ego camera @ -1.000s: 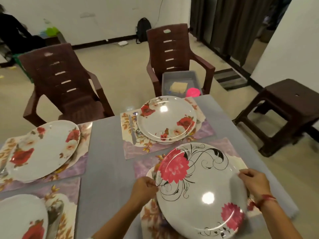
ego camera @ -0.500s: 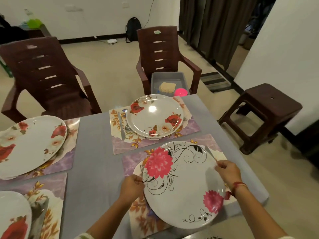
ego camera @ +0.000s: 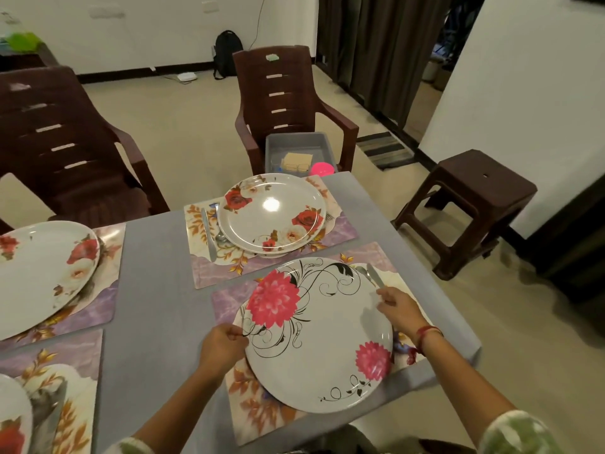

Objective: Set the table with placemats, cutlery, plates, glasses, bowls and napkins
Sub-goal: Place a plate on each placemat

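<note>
A white plate with pink flowers and black scrolls (ego camera: pixel 322 342) lies on the near right floral placemat (ego camera: pixel 229 299). My left hand (ego camera: pixel 222 347) pinches its left rim and my right hand (ego camera: pixel 397 309) grips its right rim. Cutlery (ego camera: pixel 371 273) pokes out past the plate's far right edge. Behind it a rose-patterned plate (ego camera: pixel 271 213) sits on its own placemat (ego camera: pixel 340 232) with a knife and spoon (ego camera: pixel 211 232) to its left. Two more rose plates (ego camera: pixel 42 273) (ego camera: pixel 13 424) rest on placemats at the left.
The table (ego camera: pixel 157 290) has a grey cloth. Two brown chairs (ego camera: pixel 65 152) (ego camera: pixel 284 103) stand on the far side; the right one carries a grey tub (ego camera: pixel 299 150) with napkins and a pink item. A brown stool (ego camera: pixel 468 204) stands to the right.
The pink-flowered plate has come down and settled lower over its placemat, both hands still at its rim. The view has shifted slightly right.
</note>
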`<state>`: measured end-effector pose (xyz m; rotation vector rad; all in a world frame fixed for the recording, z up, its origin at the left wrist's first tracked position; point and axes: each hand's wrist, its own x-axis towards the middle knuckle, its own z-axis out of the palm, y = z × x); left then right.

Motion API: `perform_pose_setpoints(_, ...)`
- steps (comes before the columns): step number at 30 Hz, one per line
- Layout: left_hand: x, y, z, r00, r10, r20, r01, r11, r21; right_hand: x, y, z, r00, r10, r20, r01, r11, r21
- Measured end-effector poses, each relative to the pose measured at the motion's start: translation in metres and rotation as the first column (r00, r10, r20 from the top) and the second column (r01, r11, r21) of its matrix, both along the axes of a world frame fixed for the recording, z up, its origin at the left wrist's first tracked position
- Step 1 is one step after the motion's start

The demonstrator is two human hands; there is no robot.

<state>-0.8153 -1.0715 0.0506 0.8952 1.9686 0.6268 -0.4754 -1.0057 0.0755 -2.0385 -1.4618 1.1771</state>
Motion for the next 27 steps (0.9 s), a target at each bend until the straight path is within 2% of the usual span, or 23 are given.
perform_pose_setpoints(4,0.01,0.002,0.009,0.983,-0.028,-0.183,0.051,0.992,0.118,0.005,0.002,0.002,0.999,-0.043,-0.03,0.046,0.995,0.092)
perform_pose_setpoints(6,0.022,0.009,0.019,0.979,0.001,-0.204,0.041,0.979,0.201,0.009,0.009,0.004,0.993,-0.054,-0.1,0.069,0.986,0.151)
perform_pose_setpoints(12,0.077,0.042,0.046,0.987,0.096,-0.129,-0.038,0.918,0.395,0.043,0.048,0.015,0.959,0.003,-0.284,0.066,0.97,0.233)
perform_pose_setpoints(18,0.178,0.092,0.04,0.981,0.149,-0.121,-0.078,0.886,0.458,0.119,0.115,0.009,0.895,0.081,-0.438,0.052,0.958,0.283)
perform_pose_setpoints(20,0.231,0.12,0.031,0.976,0.159,-0.146,-0.073,0.879,0.471,0.153,0.149,-0.004,0.884,0.11,-0.454,0.025,0.959,0.281)
perform_pose_setpoints(25,0.359,0.191,0.024,0.975,0.216,-0.049,-0.175,0.885,0.431,0.237,0.221,-0.01,0.875,0.223,-0.429,-0.115,0.958,0.262)
perform_pose_setpoints(27,0.378,0.201,0.03,0.979,0.204,-0.026,-0.173,0.885,0.432,0.257,0.223,-0.007,0.874,0.232,-0.427,-0.138,0.961,0.241)
